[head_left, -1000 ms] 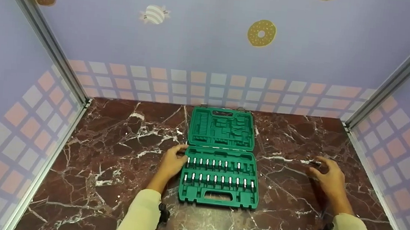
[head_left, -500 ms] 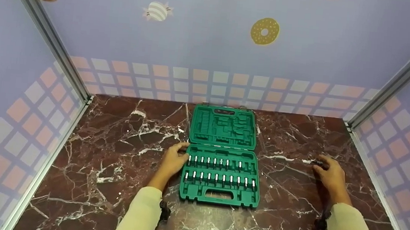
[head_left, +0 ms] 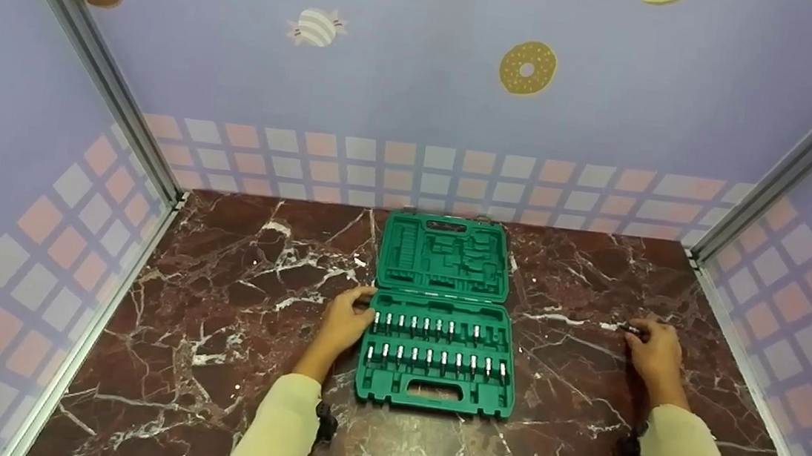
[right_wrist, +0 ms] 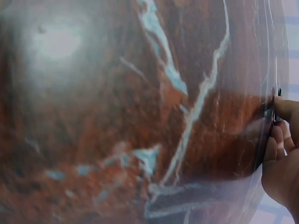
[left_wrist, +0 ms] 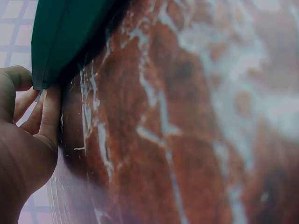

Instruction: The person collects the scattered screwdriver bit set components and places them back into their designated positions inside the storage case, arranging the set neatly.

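Observation:
A green plastic socket case lies open on the marble-patterned table, its hinged lid folded back. Two rows of silver bit sockets stand in its lower half, and the upper row has a gap towards the right. My left hand holds the case's left edge, and the left wrist view shows thumb and fingers about the green rim. Well to the right of the case, my right hand pinches a small dark bit socket low at the tabletop. In the right wrist view my fingers mostly hide it.
The dark red table reaches the purple back wall. Side walls with metal corner rails enclose it left and right. Both wrists carry a small black device.
My right fingers have drawn in on the small bit socket, and the hand has turned slightly upright. The left hand stays at the case; the head view shifts a little.

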Tool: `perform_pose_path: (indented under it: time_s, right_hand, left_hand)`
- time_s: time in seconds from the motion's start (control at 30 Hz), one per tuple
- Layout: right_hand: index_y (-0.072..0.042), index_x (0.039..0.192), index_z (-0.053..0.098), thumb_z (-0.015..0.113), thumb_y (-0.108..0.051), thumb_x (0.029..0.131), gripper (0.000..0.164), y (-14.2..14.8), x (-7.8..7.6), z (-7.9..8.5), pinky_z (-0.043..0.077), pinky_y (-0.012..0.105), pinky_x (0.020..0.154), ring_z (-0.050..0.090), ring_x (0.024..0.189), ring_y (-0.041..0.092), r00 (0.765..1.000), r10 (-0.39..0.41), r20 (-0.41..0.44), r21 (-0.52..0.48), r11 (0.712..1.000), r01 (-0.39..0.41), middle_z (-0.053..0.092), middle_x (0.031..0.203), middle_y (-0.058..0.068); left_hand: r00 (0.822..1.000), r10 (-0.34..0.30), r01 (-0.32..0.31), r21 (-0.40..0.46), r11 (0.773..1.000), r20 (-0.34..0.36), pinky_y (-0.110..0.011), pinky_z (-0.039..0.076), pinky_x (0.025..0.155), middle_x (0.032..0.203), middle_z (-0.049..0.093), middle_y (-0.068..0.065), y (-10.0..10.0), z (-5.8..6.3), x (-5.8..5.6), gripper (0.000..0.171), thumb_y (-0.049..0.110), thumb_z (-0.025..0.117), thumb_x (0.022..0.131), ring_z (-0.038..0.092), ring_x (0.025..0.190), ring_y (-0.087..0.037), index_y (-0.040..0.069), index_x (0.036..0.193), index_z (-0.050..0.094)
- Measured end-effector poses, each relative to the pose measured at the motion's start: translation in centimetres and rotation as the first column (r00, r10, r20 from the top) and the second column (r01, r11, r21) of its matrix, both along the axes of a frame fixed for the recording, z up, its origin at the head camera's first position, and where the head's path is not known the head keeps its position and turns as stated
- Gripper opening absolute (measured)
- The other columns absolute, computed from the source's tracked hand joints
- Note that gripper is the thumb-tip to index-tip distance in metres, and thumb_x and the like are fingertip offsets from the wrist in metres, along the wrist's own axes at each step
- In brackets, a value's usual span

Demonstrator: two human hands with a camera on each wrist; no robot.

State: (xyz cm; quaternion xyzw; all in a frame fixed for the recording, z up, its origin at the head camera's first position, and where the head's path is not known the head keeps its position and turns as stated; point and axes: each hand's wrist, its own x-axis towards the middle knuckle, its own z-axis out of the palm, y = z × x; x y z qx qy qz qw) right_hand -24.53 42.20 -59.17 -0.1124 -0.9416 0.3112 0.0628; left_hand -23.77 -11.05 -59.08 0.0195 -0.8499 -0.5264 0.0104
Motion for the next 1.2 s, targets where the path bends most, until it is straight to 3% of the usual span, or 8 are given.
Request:
perform_pose_path:
  time_s: [0.23, 0.43, 0.73, 1.03, 1.2]
  right_hand:
    - [0.010, 0.111, 0.065, 0.063, -0.001, 0.097, 0.018, -1.2, 0.0, -0.9, 0.037, 0.065, 0.103, 0.051, 0.114, 0.054, 0.994, -0.040, -0.099, -0.013, 0.999, 0.039, 0.053, 0.116, 0.036]
    - [0.011, 0.106, 0.066, 0.064, -0.001, 0.095, 0.016, -1.2, 0.4, -0.9, 0.038, 0.065, 0.101, 0.054, 0.112, 0.053, 0.994, -0.045, -0.096, 0.008, 0.999, 0.045, 0.057, 0.112, 0.036]
    - [0.010, 0.111, 0.066, 0.061, -0.005, 0.100, 0.020, -0.7, 1.1, -0.7, 0.040, 0.065, 0.100, 0.058, 0.110, 0.053, 0.996, -0.033, -0.088, -0.010, 0.999, 0.032, 0.063, 0.114, 0.035]
    - [0.001, 0.122, 0.065, 0.059, -0.015, 0.104, 0.024, -1.2, 1.6, 0.3, 0.039, 0.062, 0.105, 0.057, 0.120, 0.049, 0.996, -0.084, -0.040, -0.090, 0.993, 0.080, 0.065, 0.124, 0.029]
    - [-0.002, 0.122, 0.067, 0.062, -0.018, 0.104, 0.024, -1.4, 1.9, 1.0, 0.041, 0.059, 0.103, 0.059, 0.118, 0.046, 0.995, -0.086, -0.058, -0.110, 0.991, 0.079, 0.067, 0.123, 0.026]
  left_hand:
    - [0.999, 0.028, -0.029, -0.012, 1.000, -0.015, -0.045, 0.057, 0.090, 0.120, 0.071, -0.014, -0.5, 0.2, 0.1, 0.039, 0.006, 0.068, 0.091, 0.070, 0.101, -0.028, 0.011, 0.130, 0.071]
    - [1.000, 0.021, -0.021, -0.019, 1.000, -0.013, -0.043, 0.057, 0.089, 0.119, 0.071, -0.014, -0.4, -0.1, 0.2, 0.039, 0.007, 0.068, 0.090, 0.070, 0.098, -0.027, 0.011, 0.129, 0.071]
    - [1.000, -0.004, 0.004, -0.018, 1.000, -0.017, -0.046, 0.057, 0.091, 0.120, 0.071, -0.013, -0.1, -0.4, 0.3, 0.039, 0.007, 0.067, 0.092, 0.070, 0.102, -0.028, 0.011, 0.130, 0.071]
    - [1.000, 0.003, -0.004, -0.017, 1.000, -0.031, -0.045, 0.057, 0.090, 0.119, 0.072, -0.013, 0.1, -0.2, 0.1, 0.038, 0.007, 0.067, 0.091, 0.071, 0.100, -0.028, 0.011, 0.129, 0.072]
    - [1.000, 0.003, -0.004, -0.021, 1.000, -0.026, -0.045, 0.057, 0.090, 0.120, 0.071, -0.014, 0.2, -0.1, -0.1, 0.039, 0.007, 0.067, 0.091, 0.070, 0.101, -0.028, 0.011, 0.130, 0.071]
